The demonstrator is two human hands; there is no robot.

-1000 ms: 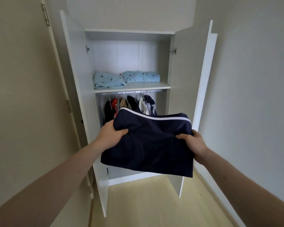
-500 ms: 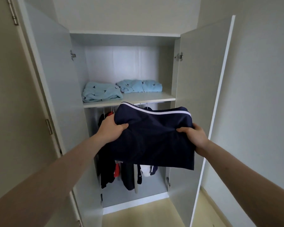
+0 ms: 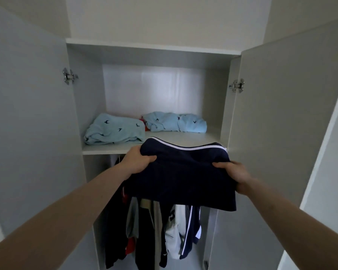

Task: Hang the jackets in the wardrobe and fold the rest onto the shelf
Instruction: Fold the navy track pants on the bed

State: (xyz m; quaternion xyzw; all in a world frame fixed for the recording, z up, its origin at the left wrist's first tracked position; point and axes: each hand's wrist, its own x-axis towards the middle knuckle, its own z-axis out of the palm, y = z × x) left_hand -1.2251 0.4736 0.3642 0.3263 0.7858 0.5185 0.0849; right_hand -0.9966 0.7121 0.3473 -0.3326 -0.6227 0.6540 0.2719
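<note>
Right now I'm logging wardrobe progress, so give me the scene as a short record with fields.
held item: folded navy garment with white trim
left hand: grips its left edge
right hand: grips its right edge
shelf: two folded light blue garments, left and right
free shelf space: front right
below shelf: hanging jackets
doors: both open

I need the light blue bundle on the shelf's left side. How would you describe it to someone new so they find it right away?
Look inside the open wardrobe, at the white shelf above the hanging clothes. Two light blue folded garments with small dark bird prints lie on it; take the left folded garment, nearer the shelf's front edge. Unlike the right folded garment, it is flatter and sits forward, left of a scrap of red fabric.
</note>
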